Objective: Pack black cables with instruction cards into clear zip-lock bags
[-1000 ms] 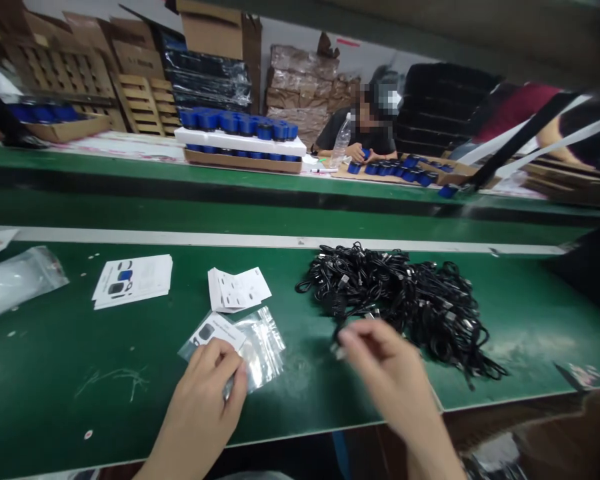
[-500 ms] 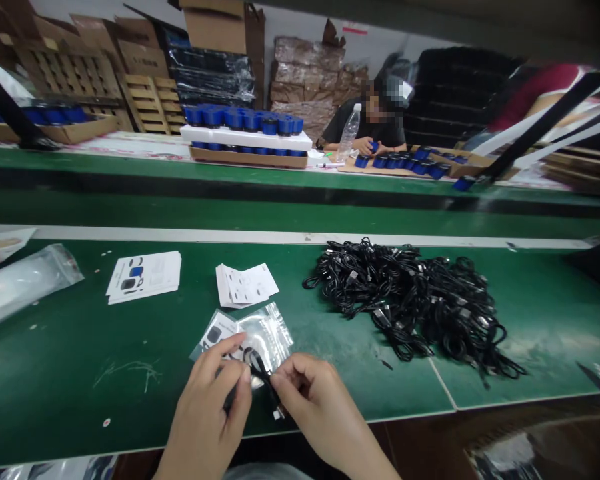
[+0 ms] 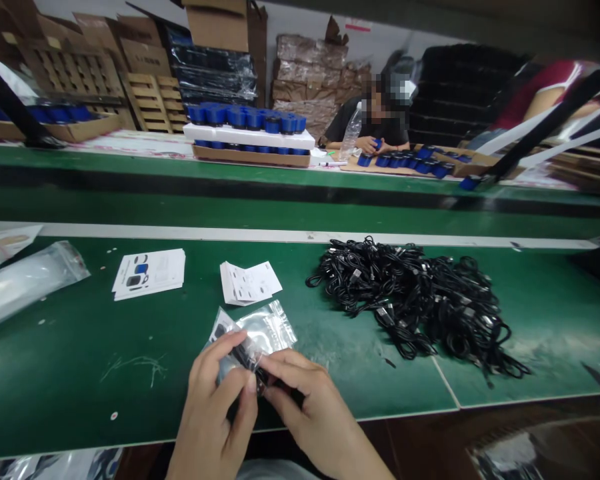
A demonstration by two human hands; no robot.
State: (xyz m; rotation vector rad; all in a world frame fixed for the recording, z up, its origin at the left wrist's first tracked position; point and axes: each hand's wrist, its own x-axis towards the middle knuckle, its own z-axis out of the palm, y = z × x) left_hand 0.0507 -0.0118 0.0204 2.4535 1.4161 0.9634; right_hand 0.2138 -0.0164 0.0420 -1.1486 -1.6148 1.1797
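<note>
My left hand is closed, its fingers and thumb pinching a small clear plastic bag with a printed card showing in it. Bundled black cable lies between my two hands, at the bag; whether it is inside the plastic I cannot tell. My right hand closes on the lower end of this cable, its fingertips touching the plastic. Just beyond my fingers a clear zip bag lies flat on the green table.
A large heap of black cables covers the right side. Folded leaflets and stacked printed cards lie ahead. A plastic bag roll is at the left. Across the table, a co-worker handles blue pieces beside a tray of them.
The cable bundle has come up against the card bag. My right hand has turned inward, its fingers now at the plastic. The left hand has closed its pinch.
</note>
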